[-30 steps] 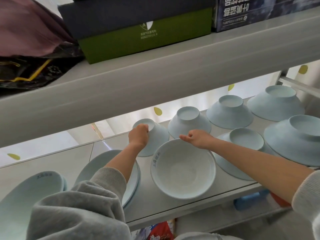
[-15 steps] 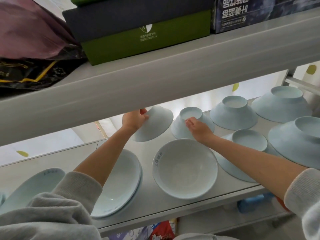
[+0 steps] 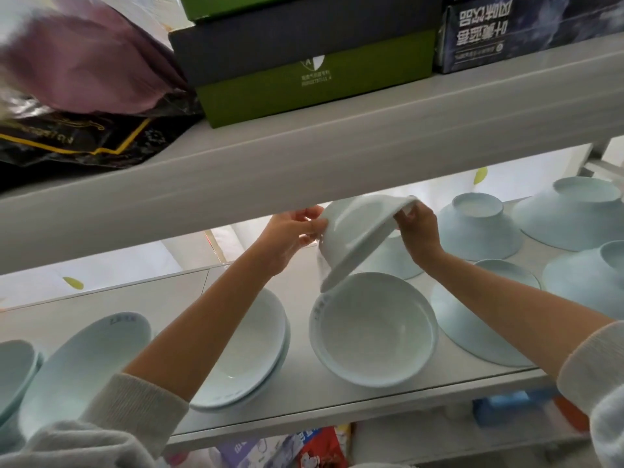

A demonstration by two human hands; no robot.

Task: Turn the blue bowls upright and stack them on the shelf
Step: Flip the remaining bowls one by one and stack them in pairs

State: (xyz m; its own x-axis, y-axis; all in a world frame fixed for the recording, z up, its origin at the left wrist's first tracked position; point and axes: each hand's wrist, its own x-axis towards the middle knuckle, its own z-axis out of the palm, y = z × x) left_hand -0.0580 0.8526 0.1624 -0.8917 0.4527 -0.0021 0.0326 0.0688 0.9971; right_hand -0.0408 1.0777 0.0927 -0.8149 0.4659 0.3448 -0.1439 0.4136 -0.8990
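Note:
A small pale blue bowl (image 3: 358, 231) is in the air, tilted on its side, just above an upright bowl (image 3: 373, 329) on the white shelf (image 3: 304, 413). My left hand (image 3: 290, 234) grips its left rim and my right hand (image 3: 417, 228) grips its right rim. Another small bowl (image 3: 393, 261) stands upside down behind it, partly hidden. Upside-down bowls (image 3: 477, 228) fill the right side of the shelf. Upright stacked bowls (image 3: 250, 349) lie left of centre under my left forearm.
The upper shelf's thick front edge (image 3: 304, 170) hangs low just above my hands. On it sit a green box (image 3: 314, 86), a dark box (image 3: 526, 32) and dark bags (image 3: 74, 96). More upright bowls (image 3: 84, 363) stand at the far left. Packages (image 3: 314, 447) lie below.
My left hand lifted the small bowl off the shelf and tipped it over. My right hand left the neighbouring small bowl and took the lifted bowl's other rim.

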